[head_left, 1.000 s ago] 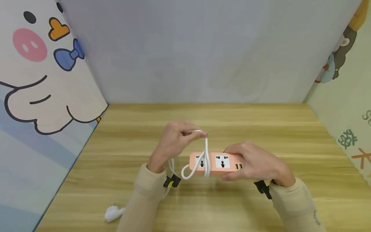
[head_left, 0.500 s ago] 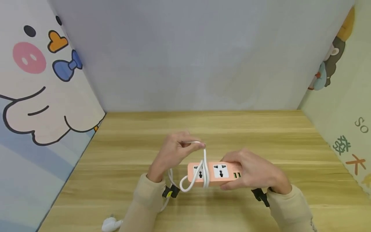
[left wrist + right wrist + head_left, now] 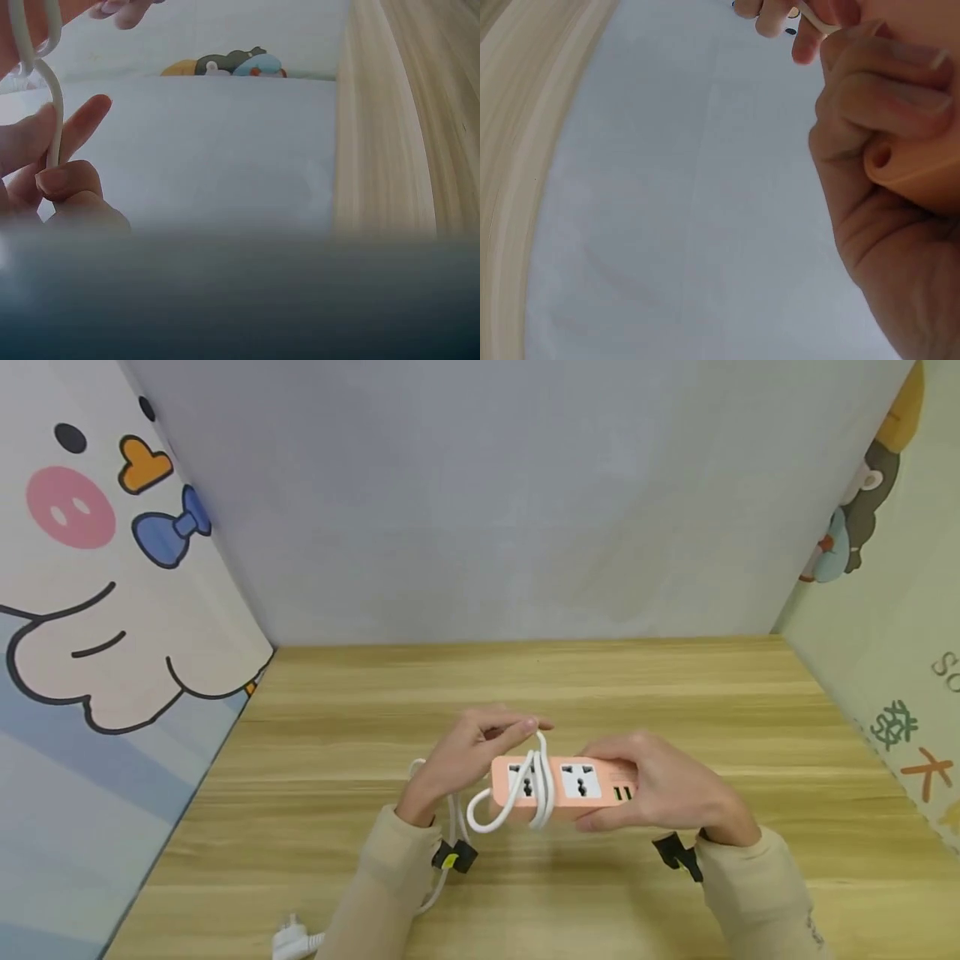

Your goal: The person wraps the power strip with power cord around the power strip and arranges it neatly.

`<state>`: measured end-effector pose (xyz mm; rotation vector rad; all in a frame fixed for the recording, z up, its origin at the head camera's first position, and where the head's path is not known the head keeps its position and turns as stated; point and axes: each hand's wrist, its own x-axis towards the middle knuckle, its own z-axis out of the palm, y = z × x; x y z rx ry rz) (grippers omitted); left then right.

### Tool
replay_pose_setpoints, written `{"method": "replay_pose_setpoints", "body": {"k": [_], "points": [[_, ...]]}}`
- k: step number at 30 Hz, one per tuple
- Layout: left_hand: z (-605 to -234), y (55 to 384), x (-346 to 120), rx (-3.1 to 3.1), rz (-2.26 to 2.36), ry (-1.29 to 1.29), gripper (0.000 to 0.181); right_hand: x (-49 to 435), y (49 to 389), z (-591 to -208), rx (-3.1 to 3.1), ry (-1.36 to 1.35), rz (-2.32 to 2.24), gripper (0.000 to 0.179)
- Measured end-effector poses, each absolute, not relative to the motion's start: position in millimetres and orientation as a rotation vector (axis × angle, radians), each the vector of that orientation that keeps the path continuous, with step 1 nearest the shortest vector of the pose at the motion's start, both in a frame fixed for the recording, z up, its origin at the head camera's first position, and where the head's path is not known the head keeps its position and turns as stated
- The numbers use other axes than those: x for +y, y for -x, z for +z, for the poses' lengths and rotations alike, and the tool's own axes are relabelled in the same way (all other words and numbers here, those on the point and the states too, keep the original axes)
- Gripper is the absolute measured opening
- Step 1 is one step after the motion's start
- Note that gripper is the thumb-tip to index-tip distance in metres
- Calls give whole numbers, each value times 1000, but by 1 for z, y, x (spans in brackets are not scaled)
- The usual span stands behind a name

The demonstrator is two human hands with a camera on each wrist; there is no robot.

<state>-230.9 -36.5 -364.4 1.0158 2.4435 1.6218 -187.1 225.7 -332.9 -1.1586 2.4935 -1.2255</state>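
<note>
A peach-coloured power strip (image 3: 558,768) with two white sockets and two USB ports is held above the table by my right hand (image 3: 667,781), which grips its right end. In the right wrist view, curled fingers (image 3: 889,90) wrap that end beside a small hanging hole. White cord (image 3: 542,789) loops round the strip's left part, and one loop sticks out past its left end. My left hand (image 3: 468,756) pinches the cord just above the strip between thumb and fingers. In the left wrist view the cord (image 3: 54,112) runs up from this pinch.
The cord's loose length trails behind the left wrist to a white plug (image 3: 291,941) on the wooden table (image 3: 525,685), at front left. Black wrist mounts (image 3: 455,856) sit on both wrists. A pale wall (image 3: 517,502) stands behind, with cartoon-printed side walls.
My left hand has moved slightly right and closer to the strip, drawing the cord down along it. The right hand keeps its grip. The head view has shifted a little.
</note>
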Motion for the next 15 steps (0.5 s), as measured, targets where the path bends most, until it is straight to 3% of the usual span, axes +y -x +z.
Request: {"method": "replay_pose_setpoints", "body": {"k": [15], "points": [[-366,236,-35,2271,1508,-1026,40,234,192,-336,2542,1174,-1267,30]]}}
